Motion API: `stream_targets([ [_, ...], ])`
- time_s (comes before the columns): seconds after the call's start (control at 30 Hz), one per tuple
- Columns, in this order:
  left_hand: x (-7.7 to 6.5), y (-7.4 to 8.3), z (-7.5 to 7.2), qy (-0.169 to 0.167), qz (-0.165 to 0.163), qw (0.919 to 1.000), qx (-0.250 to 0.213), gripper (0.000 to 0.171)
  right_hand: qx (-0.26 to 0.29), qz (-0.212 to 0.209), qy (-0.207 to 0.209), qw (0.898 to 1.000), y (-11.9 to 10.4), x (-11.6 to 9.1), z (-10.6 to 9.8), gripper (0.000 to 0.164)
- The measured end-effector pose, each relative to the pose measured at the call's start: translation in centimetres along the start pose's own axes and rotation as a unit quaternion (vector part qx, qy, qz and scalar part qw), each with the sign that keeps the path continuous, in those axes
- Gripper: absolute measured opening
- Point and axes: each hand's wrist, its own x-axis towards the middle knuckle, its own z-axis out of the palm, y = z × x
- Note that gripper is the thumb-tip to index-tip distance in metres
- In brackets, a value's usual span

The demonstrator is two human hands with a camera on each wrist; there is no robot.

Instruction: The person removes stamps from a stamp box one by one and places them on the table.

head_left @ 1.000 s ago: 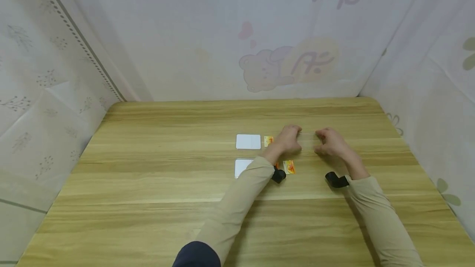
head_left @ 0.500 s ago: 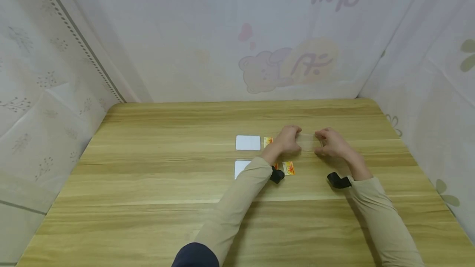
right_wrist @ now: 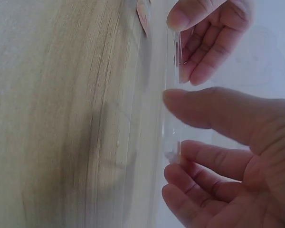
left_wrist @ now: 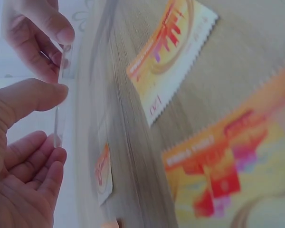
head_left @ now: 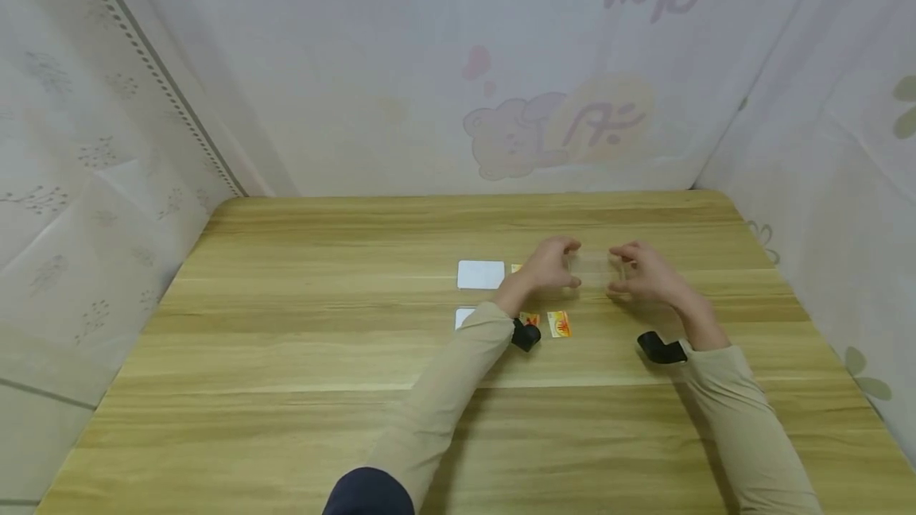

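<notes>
Between the two hands is a flat, clear plastic piece (head_left: pixel 595 267), seen nearly edge-on as a thin transparent slab (right_wrist: pixel 172 128) in the wrist views. My left hand (head_left: pixel 549 265) pinches its left end, thumb on one face and fingers on the other. At the opposite end my right hand (head_left: pixel 647 272) pinches it the same way. The piece is held up over the wooden table. Just nearer than the hands lie a yellow-orange postage stamp (head_left: pixel 559 324) and a red-orange stamp (head_left: pixel 529 319). Perforated edges show on one stamp (left_wrist: pixel 173 57) in the left wrist view.
Left of the hands lies a white rectangular card-like piece (head_left: pixel 481 275); a second white piece (head_left: pixel 463 316) is mostly covered by the left sleeve. Another stamp (head_left: pixel 515 268) peeks out beside the left wrist. Patterned curtains (head_left: pixel 358 102) enclose the table's back and sides.
Both hands have risen slightly with the clear piece still between them. My left forearm has shifted a little left, baring more of the red-orange stamp and covering more of the nearer white piece.
</notes>
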Motion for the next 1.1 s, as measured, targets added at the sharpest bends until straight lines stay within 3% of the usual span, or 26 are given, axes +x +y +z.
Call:
stream_targets([
  [0.47,-1.3,-1.2,-1.5,0.023,0.029,0.9956,-0.086,0.062,0.061,-0.031,0.023,0.997,0.0,0.2,0.3,0.06],
  [0.67,-1.9,-1.6,-2.1,0.029,0.044,0.9947,-0.088,0.062,0.067,-0.041,0.032,0.996,-0.5,0.5,0.6,0.059],
  [1.1,-3.4,-2.3,-3.4,0.041,0.04,0.9928,-0.106,0.061,0.061,-0.062,0.03,0.996,-2.0,1.3,1.2,0.06],
])
